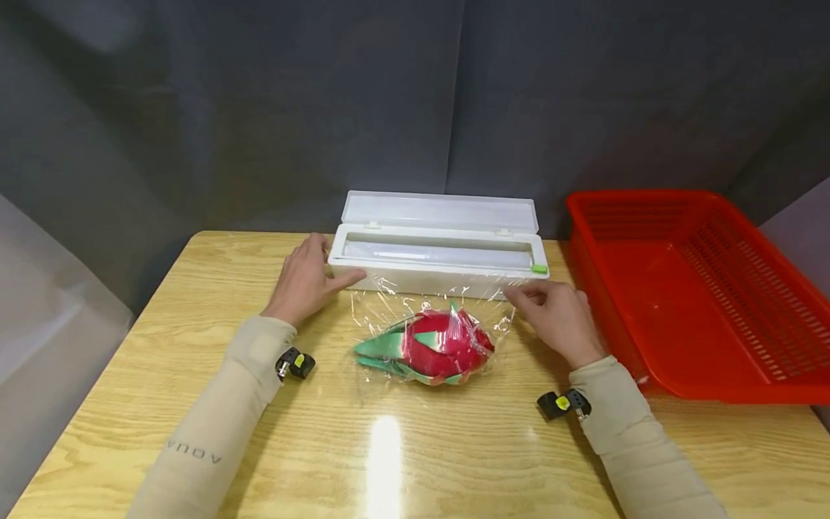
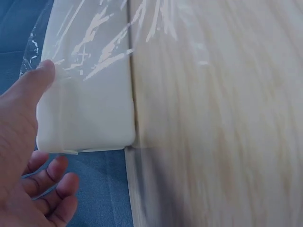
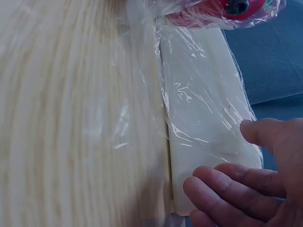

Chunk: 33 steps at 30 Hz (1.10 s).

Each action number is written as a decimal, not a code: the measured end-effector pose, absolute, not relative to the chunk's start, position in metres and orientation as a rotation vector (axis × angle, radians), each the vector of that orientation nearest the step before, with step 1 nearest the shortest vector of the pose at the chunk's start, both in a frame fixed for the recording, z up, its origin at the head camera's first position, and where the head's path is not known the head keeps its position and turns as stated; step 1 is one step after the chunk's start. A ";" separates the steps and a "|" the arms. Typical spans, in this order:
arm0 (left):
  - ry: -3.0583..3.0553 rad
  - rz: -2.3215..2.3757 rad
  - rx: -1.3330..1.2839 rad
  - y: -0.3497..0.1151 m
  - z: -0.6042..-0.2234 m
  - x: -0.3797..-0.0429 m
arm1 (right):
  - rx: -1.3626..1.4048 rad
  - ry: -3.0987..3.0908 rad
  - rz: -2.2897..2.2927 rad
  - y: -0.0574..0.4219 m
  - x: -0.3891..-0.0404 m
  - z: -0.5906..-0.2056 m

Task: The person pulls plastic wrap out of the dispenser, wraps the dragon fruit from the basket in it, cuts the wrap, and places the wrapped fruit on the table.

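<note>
A plush-looking red and green dragon fruit (image 1: 447,349) lies on the table, covered by clear cling film (image 1: 382,299). The film reaches up to the front of a white cling film dispenser (image 1: 434,281), whose lid is raised, with a roll inside. At the dispenser's left end is my left hand (image 1: 303,281); its thumb touches the front near the film's edge, and the other fingers bend loosely past the end. My right hand (image 1: 551,313) is by the front right corner, thumb and fingers apart beside the film in the right wrist view (image 3: 255,175).
A red plastic basket (image 1: 655,360) stands on the right, close to my right forearm. The wooden table (image 1: 162,346) ends just behind the dispenser, where a dark grey cloth (image 1: 324,108) hangs. A small green slider (image 1: 539,269) sits at the dispenser's right end.
</note>
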<state>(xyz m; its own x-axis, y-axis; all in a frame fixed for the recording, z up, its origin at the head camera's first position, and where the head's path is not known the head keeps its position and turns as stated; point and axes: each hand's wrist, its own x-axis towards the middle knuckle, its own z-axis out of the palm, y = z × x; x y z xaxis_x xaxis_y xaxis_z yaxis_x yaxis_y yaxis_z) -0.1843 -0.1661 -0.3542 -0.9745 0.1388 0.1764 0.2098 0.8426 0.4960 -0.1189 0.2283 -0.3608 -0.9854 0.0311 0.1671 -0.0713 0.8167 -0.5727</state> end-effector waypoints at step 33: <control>-2.834 -1.062 -0.250 -0.157 -0.323 -0.148 | 0.083 -2.667 1.297 0.225 -0.106 -0.355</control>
<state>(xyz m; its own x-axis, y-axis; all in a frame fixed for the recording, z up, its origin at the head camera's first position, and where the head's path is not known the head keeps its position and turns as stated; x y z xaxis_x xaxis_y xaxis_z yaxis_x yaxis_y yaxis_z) -0.1477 -0.1568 -0.3228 -0.9810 0.1165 0.1548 0.1896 0.7426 0.6424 -0.1057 0.2253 -0.3554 -0.9832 0.0258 0.1805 -0.1260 0.6194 -0.7749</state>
